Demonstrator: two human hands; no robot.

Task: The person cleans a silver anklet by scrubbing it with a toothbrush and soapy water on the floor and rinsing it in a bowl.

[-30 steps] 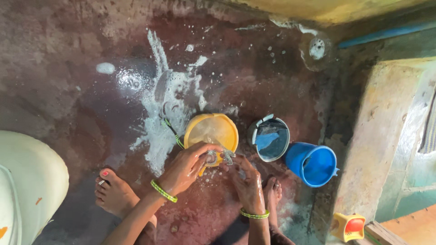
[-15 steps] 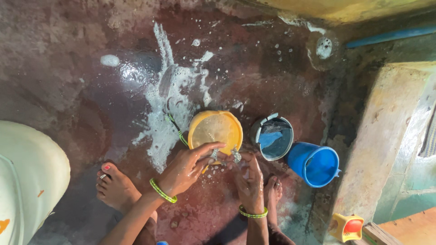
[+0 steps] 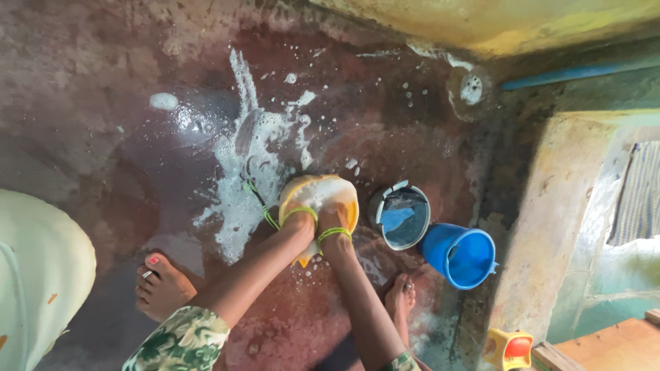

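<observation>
Change: both hands, held just above the near rim half a second ago, now reach down inside the yellow tub [image 3: 347,199].
Left hand [image 3: 300,204]: wrist-deep in the tub, green bangle at the rim; whether its grip is closed on anything cannot be told.
Right hand [image 3: 333,218]: just beside the left, also in the tub; grip hidden by foam.
Yellow tub: on the wet red floor [image 3: 103,137], beside a patch of white suds [image 3: 254,154].
Nearby: a grey bucket [image 3: 402,216] of water right of the tub, a blue bucket [image 3: 459,255] touching it.
Feet: left foot [image 3: 161,285] and right foot [image 3: 401,299] bare on the floor.
</observation>
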